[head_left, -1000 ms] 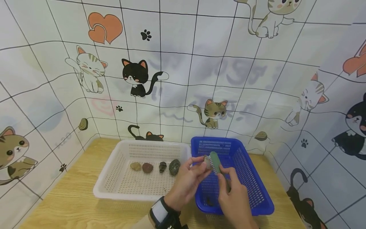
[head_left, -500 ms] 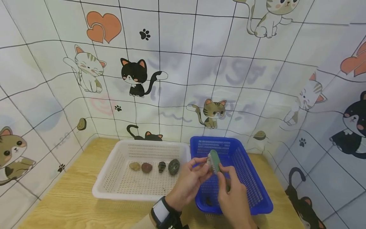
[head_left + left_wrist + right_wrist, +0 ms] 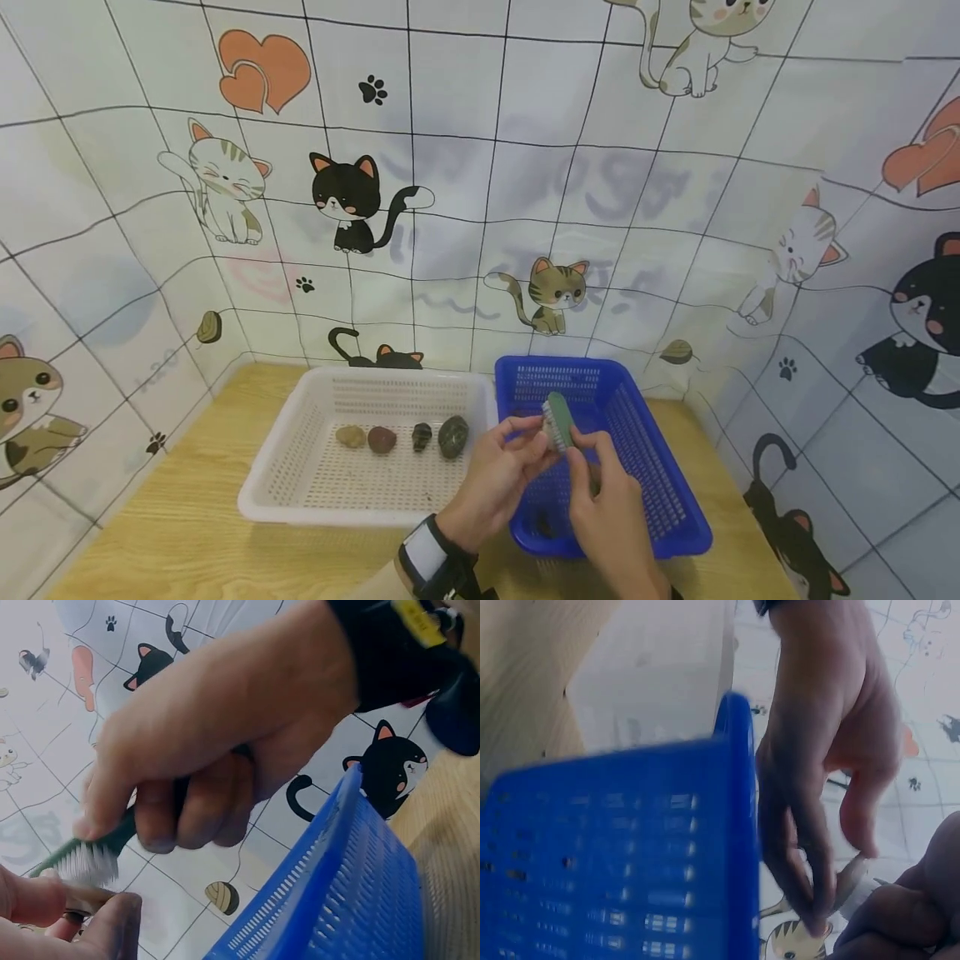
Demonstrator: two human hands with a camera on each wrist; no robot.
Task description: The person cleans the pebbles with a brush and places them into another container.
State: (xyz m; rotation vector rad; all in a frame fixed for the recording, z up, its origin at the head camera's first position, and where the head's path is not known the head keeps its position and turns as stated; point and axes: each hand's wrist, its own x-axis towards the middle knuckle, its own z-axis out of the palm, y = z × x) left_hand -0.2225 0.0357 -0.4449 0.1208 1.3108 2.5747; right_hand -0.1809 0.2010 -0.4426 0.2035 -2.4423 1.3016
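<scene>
Over the blue basket (image 3: 660, 467), my left hand (image 3: 495, 471) pinches a small brownish stone (image 3: 88, 897) between thumb and fingertips. My right hand (image 3: 611, 512) grips the handle of a green brush (image 3: 558, 419), its fingers wrapped round it. White bristles (image 3: 90, 864) press onto the top of the stone in the left wrist view. From the head, the brush covers most of the stone. The right wrist view shows the stone's edge between the left fingertips, with the bristles right beside it.
A white basket (image 3: 273, 500) stands left of the blue one, holding a yellowish stone (image 3: 351, 436), a reddish stone (image 3: 382, 440), a dark striped stone (image 3: 422, 437) and a larger dark green stone (image 3: 453, 437). Something dark (image 3: 543, 523) lies in the blue basket. Both baskets sit on a wooden table (image 3: 172, 508).
The brush head has shifted left across the stone, which showed beside the bristles a second ago. Both hands keep their grips. The whole head view has drifted slightly.
</scene>
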